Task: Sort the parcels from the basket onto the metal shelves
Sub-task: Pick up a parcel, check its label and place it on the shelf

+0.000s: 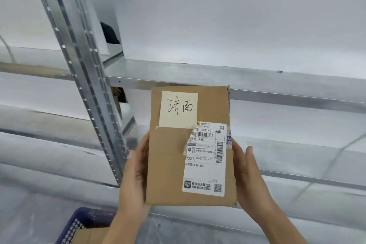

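A brown cardboard parcel (168, 164) is held up in front of the metal shelves (198, 74). It carries a pale handwritten note on its top half and a white shipping label on its right side. My left hand (134, 174) grips its left edge and my right hand (247, 174) grips its right edge. The parcel's top edge reaches the front lip of the middle shelf board. At the bottom left, the corner of a dark blue basket (79, 222) shows, with another cardboard parcel (89, 235) inside it.
A slotted metal upright (83, 77) rises left of the parcel. More shelf boards run below (297, 180) and to the left (29, 69). White panels back the shelves. Through a gap near the upright a dark-clothed person (110, 32) is partly visible.
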The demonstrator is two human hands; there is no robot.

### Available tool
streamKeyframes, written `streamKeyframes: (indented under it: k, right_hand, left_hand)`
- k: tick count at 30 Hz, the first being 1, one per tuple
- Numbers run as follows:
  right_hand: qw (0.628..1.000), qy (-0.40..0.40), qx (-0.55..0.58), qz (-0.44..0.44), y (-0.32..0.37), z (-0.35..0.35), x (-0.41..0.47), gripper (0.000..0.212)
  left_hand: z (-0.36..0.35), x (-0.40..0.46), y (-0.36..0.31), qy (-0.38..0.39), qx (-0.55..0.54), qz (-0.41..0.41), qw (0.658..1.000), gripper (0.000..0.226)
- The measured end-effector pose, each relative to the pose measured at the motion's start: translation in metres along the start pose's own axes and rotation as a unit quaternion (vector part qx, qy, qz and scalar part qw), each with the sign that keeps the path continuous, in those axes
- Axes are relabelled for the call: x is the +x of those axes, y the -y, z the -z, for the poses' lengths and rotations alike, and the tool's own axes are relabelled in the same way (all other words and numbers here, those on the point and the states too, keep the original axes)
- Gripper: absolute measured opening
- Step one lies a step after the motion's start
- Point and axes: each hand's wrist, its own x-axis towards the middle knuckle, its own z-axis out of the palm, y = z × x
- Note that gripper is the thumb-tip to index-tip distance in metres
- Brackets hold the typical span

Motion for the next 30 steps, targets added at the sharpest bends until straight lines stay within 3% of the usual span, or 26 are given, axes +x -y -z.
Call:
streamKeyframes:
  k: [9,13,17,22,30]
  right_hand:
    - [0.978,-0.200,-0.001,0.058,0.036,0.066,-0.112,0.061]
    - [0.960,-0.270,-0.004,0.078,0.044,0.091,-0.162,0.061]
    - [0.944,-0.315,0.011,0.098,0.053,0.126,-0.215,0.070]
    - [0.928,-0.351,0.016,0.124,0.068,0.183,-0.285,0.064]
    - [0.918,-0.373,0.011,0.136,0.098,0.311,-0.389,0.070]
  left_hand:
    - [-0.083,-0.019,0.050,0.210,-0.027,0.103,0.972,0.064]
    - [-0.125,-0.043,0.068,0.250,-0.030,0.137,0.958,0.050]
    - [-0.168,-0.073,0.088,0.307,-0.018,0.175,0.935,0.052]
    - [-0.235,-0.120,0.122,0.374,0.018,0.208,0.903,0.053]
    - [-0.359,-0.201,0.215,0.384,0.045,0.260,0.885,0.052]
